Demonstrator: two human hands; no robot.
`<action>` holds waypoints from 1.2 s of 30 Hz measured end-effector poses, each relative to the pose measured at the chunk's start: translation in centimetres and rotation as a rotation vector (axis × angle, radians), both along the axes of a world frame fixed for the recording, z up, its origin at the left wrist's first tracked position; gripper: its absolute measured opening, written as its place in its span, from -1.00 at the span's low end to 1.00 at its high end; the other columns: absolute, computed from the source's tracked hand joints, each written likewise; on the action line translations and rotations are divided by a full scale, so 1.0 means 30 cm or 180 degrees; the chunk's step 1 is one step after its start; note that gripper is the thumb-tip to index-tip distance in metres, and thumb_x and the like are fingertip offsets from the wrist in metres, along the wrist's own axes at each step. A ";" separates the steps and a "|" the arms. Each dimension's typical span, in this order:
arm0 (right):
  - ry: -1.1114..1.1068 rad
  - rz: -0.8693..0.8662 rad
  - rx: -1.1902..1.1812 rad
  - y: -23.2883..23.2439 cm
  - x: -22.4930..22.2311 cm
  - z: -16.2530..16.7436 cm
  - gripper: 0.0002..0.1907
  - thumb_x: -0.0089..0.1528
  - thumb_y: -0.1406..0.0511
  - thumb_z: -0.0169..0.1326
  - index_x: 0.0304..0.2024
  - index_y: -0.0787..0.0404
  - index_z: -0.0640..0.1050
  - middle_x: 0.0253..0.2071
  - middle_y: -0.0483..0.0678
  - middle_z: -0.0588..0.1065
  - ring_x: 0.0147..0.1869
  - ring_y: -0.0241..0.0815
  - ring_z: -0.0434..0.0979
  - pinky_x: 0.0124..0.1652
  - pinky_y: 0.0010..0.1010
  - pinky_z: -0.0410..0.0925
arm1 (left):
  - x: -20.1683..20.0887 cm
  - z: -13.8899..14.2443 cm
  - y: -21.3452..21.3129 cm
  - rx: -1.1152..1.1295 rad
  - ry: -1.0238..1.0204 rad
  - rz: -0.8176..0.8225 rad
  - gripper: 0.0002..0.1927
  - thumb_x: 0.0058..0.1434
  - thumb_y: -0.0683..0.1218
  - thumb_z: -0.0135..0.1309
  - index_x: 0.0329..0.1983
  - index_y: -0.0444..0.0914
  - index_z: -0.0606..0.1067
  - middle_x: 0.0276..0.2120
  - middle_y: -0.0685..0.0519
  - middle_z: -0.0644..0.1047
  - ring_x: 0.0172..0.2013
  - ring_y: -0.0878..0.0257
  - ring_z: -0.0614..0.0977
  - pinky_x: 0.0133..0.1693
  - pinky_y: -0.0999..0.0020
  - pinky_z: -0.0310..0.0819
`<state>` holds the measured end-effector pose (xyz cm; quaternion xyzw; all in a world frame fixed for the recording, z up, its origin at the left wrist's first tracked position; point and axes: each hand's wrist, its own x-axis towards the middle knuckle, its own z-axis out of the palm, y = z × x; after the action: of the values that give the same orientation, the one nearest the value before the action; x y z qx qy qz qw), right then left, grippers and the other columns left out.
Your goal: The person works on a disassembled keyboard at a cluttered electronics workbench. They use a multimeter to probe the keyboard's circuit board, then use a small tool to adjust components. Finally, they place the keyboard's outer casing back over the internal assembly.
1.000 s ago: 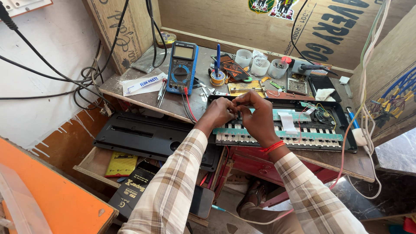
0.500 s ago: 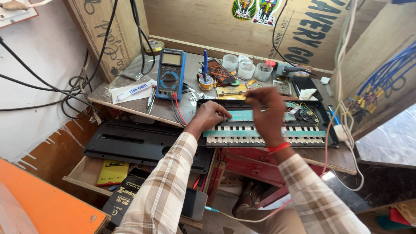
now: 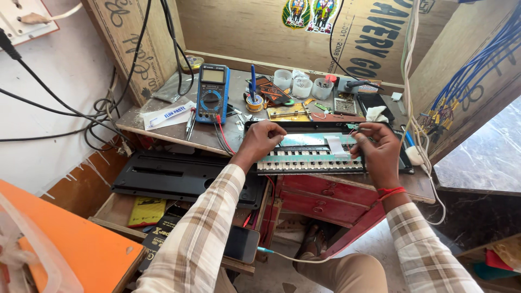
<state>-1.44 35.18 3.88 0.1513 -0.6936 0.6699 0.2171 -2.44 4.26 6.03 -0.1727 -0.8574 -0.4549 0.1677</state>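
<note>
My left hand (image 3: pixel 264 138) rested on the left end of the opened keyboard (image 3: pixel 320 149), fingers curled down over its black top edge and gripping it. My right hand (image 3: pixel 378 149) was at the right end, fingers bent and pinching at the edge of the exposed green board near a white ribbon cable (image 3: pixel 337 145); I could not tell whether anything small sat between those fingertips. The keyboard lay flat across the front of the wooden bench (image 3: pixel 179 133), its row of white keys facing me, just above the red drawers (image 3: pixel 325 198). Behind my left hand stood a blue multimeter (image 3: pixel 213 93) with red and black leads trailing toward the keyboard. A white tube of paste (image 3: pixel 169 115) lay to its left. Farther back were clear plastic cups (image 3: pixel 302 86), a spool of solder with a blue pen (image 3: pixel 253 97) and a white cloth (image 3: pixel 375 113). A black plastic cover (image 3: pixel 184 176) lay on the open drawer below the bench, to my left.
</note>
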 end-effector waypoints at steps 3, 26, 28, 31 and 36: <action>-0.0114 0.0277 -0.0170 -0.054 0.019 -0.005 -0.77 0.30 0.48 0.09 0.01 0.38 0.47 -0.19 0.07 0.55 -0.40 -0.30 0.57 -0.50 -0.48 0.44 | 0.056 0.023 -0.001 0.0096 0.0488 -0.0103 -0.87 0.15 -0.12 0.26 -0.26 -0.24 0.68 -0.35 0.01 0.59 -0.33 0.22 0.62 -0.25 0.27 0.54; -0.0003 0.1877 0.3666 -0.613 0.321 -0.094 -0.85 0.16 0.35 0.15 -0.20 0.16 0.61 -0.34 0.09 0.60 -0.18 0.18 0.60 -0.21 -0.03 0.44 | 0.545 -0.346 -0.257 -0.1015 -0.1021 0.1186 -0.72 0.16 0.06 0.22 -0.37 -0.25 0.70 -0.47 -0.14 0.64 -0.35 -0.07 0.67 -0.18 0.07 0.52; 0.0019 0.1728 0.3703 -0.609 0.324 -0.118 -0.82 0.18 0.34 0.12 -0.16 0.12 0.62 -0.35 0.09 0.60 -0.20 0.18 0.60 -0.21 -0.02 0.44 | 0.530 -0.369 -0.245 -0.1265 -0.0561 0.1214 -0.78 0.12 0.01 0.24 -0.41 -0.23 0.71 -0.46 -0.14 0.65 -0.26 -0.10 0.65 -0.09 -0.02 0.41; 0.0176 0.1369 0.3873 -0.590 0.346 -0.170 -0.76 0.17 0.33 0.11 -0.10 0.07 0.63 -0.40 0.12 0.59 -0.24 0.17 0.60 -0.23 0.00 0.44 | 0.514 -0.390 -0.222 -0.1388 -0.0877 0.1439 -0.86 0.08 -0.04 0.24 -0.37 -0.15 0.73 -0.37 -0.16 0.64 -0.16 -0.09 0.63 0.01 -0.01 0.34; 0.1023 0.1015 0.3513 -0.567 0.367 -0.265 -0.61 0.14 0.41 0.09 0.04 0.16 0.54 -0.10 0.02 0.63 -0.32 0.09 0.64 -0.39 -0.13 0.45 | 0.475 -0.414 -0.190 -0.1732 -0.1418 0.1480 -0.91 0.16 -0.13 0.16 -0.35 -0.21 0.66 -0.30 -0.17 0.65 -0.13 -0.07 0.67 0.07 0.04 0.38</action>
<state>9.56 18.18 -4.06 0.4436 -0.8665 0.2035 0.1053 11.82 -1.43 -6.39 0.0900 -0.9777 -0.1881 0.0247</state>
